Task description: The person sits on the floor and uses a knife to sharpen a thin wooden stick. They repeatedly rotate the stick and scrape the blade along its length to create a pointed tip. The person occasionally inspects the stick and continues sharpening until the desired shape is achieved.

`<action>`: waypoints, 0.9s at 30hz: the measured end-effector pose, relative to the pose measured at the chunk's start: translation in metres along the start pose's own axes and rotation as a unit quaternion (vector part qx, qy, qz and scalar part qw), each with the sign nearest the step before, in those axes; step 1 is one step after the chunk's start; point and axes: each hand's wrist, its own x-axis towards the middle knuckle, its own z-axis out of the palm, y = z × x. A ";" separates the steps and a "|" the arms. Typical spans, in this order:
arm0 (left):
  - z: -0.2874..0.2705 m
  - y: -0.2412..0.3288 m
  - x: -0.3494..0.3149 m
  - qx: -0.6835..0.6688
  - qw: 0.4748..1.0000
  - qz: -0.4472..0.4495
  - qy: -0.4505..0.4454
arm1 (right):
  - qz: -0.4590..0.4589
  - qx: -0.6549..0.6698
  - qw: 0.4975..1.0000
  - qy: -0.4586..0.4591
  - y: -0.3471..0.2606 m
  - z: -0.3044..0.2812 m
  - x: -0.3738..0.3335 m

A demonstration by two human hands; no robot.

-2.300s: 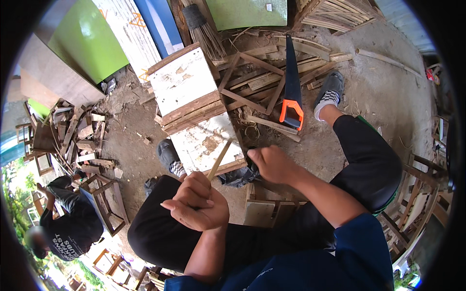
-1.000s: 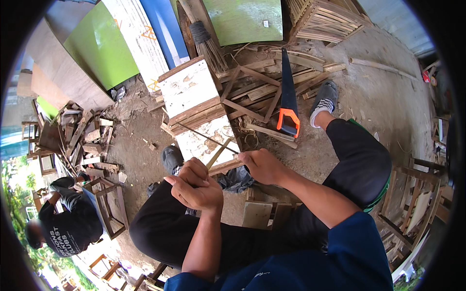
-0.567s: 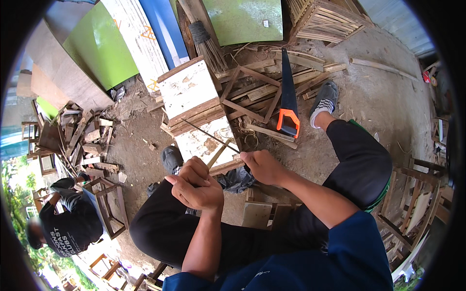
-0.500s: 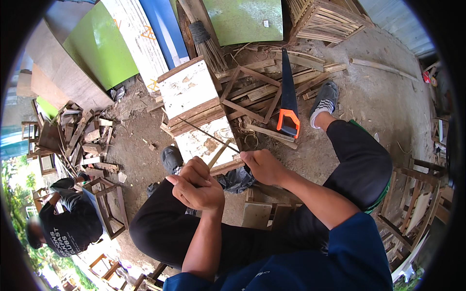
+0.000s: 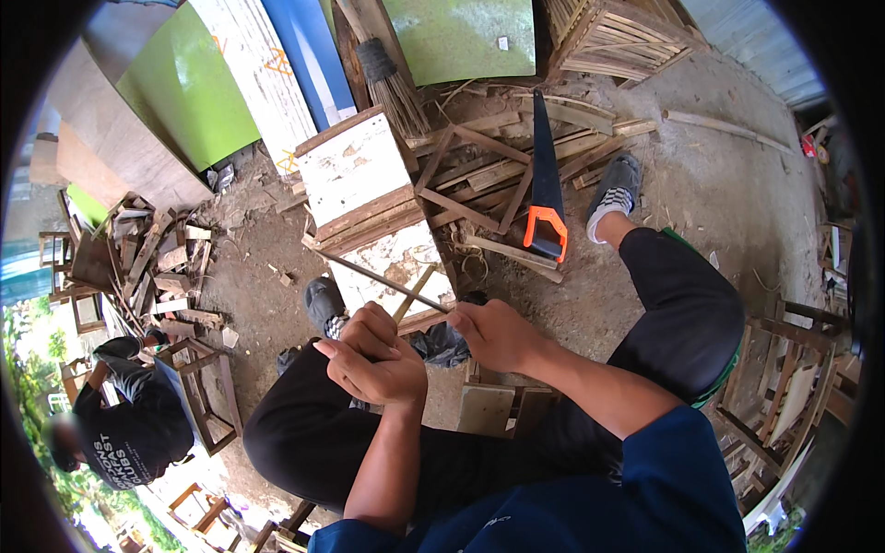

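Left hand [image 5: 378, 355]: fingers curled together, clamped on the lower end of a narrow, pale tan, wood-like strip [image 5: 425, 278]; its free end sticks out past the knuckles, up and to the right, over the bench. Right hand [image 5: 495, 335]: fingers closed round the near end of a long, thin, dark, metal-looking bar [image 5: 364, 271], thumb lying along it; handle, if any, hidden in the fist. Bar slants up-left and crosses the strip just beyond the left fist; can't tell if the two touch. Step in hand looks like working the bar against the strip; next move probably calls for a steady left grip, a controlled right-hand stroke, and left fingers clear of the crossing. Could be a sharp edge, not readable here. Behind both lies a low, white-topped, worn wooden bench [image 5: 383, 255] with brown timber edges, set between the feet; crumpled black plastic sheeting [image 5: 443, 343] at its near end. Farther out, right: handsaw with dark blade and orange handle [image 5: 546, 184], apart from both hands, near a brown wooden square frame [image 5: 513, 200] and loose scrap sticks.
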 end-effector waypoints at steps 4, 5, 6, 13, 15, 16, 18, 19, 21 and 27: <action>-0.002 -0.001 -0.003 0.003 1.000 -0.004 0.005 | -0.007 -0.020 1.000 -0.011 -0.003 0.004 -0.005; -0.002 -0.002 -0.004 0.006 0.998 -0.030 0.047 | -0.031 -0.014 0.999 0.014 -0.004 0.003 -0.005; -0.002 -0.002 -0.005 0.002 1.000 -0.006 0.012 | -0.017 -0.019 1.000 -0.007 -0.004 0.001 -0.004; -0.002 -0.001 0.001 -0.015 0.999 -0.019 0.040 | 0.017 -0.028 0.999 0.005 -0.012 -0.009 0.000; -0.002 -0.001 0.000 -0.016 0.999 -0.017 0.029 | 0.022 -0.050 0.998 -0.009 -0.012 -0.009 -0.001; -0.002 -0.001 -0.001 -0.014 1.000 -0.014 0.014 | 0.008 -0.061 0.998 -0.022 -0.013 -0.008 -0.002; -0.002 0.000 -0.005 -0.007 1.000 -0.015 0.011 | 0.007 -0.055 0.998 -0.039 -0.013 -0.008 -0.002; -0.002 0.000 -0.005 -0.007 1.000 -0.015 0.017 | 0.017 -0.040 0.998 -0.035 -0.013 -0.008 -0.002; -0.002 0.000 -0.005 -0.020 1.000 -0.011 0.015 | 0.032 -0.040 0.998 -0.019 -0.013 -0.009 -0.002; 0.000 -0.001 -0.004 -0.017 1.000 0.001 -0.022 | -0.067 -0.062 0.993 -0.077 -0.012 -0.009 -0.003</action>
